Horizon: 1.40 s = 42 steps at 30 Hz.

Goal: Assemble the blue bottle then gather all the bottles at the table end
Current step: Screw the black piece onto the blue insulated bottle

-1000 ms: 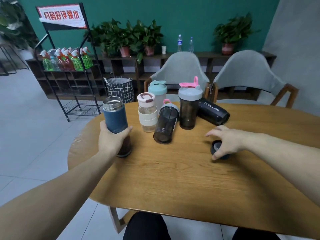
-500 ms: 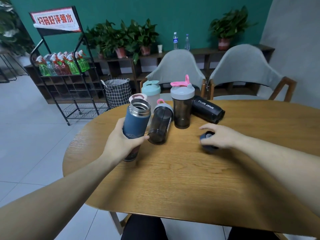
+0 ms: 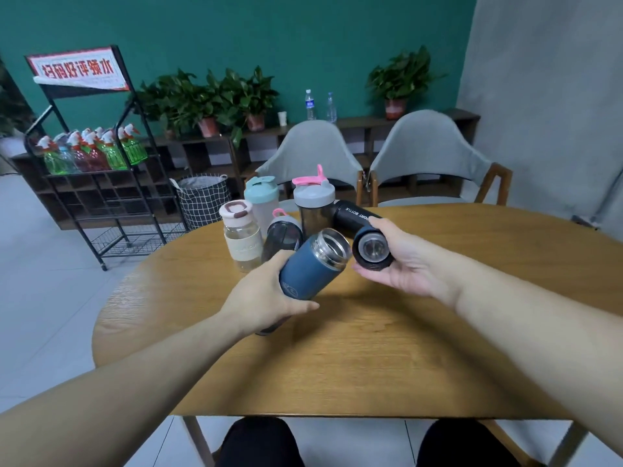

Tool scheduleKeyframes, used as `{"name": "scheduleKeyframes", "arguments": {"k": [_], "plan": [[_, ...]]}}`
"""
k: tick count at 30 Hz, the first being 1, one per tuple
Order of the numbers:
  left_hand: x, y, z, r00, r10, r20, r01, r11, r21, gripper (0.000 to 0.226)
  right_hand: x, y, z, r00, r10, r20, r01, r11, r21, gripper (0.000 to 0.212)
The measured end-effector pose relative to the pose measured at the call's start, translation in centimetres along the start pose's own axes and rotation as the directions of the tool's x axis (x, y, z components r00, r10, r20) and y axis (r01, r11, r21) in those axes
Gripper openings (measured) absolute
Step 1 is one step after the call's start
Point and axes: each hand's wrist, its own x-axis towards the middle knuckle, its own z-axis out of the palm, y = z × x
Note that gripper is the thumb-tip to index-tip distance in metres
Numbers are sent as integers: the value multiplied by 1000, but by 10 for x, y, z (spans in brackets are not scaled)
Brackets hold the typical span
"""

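My left hand [image 3: 266, 298] grips the blue bottle [image 3: 312, 266] above the table, tilted so its open steel mouth faces up and right. My right hand [image 3: 401, 261] holds the dark round lid [image 3: 372, 247] right beside that mouth, its shiny inside turned toward me; lid and mouth are a small gap apart. Behind them at the table's far end are a clear bottle with a cream sleeve [image 3: 241, 235], a mint-lidded bottle [image 3: 261, 200], a dark shaker with a grey and pink lid [image 3: 313, 203], a dark bottle [image 3: 281, 235] leaning over, and a black sport bottle [image 3: 350, 214] lying on its side.
The round wooden table [image 3: 371, 358] has two grey chairs [image 3: 428, 156] behind it. A black wire rack [image 3: 101, 183] with spray bottles and a checked basket [image 3: 202, 200] stand on the floor at the left. My knees show under the near edge.
My left hand lifted the blue bottle off the table and tilted it to the right. My right hand picked the lid up from the table and brought it next to the bottle's mouth.
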Motion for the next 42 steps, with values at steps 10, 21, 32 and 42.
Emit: {"name": "scheduleKeyframes", "arguments": {"k": [10, 21, 32, 42], "plan": [[3, 27, 6, 994, 16, 106, -23, 998, 61, 78, -23, 3, -11, 909, -409, 80, 416, 887, -201, 17], [7, 23, -8, 989, -4, 151, -7, 997, 73, 80, -48, -7, -27, 752, -429, 500, 642, 648, -409, 52], [-2, 25, -9, 997, 74, 31, -79, 960, 267, 73, -57, -8, -12, 749, -445, 491, 619, 207, -757, 41], [2, 34, -10, 993, 110, 32, -114, 915, 388, 79, -51, -2, -18, 810, -422, 407, 510, 163, -845, 67]]}}
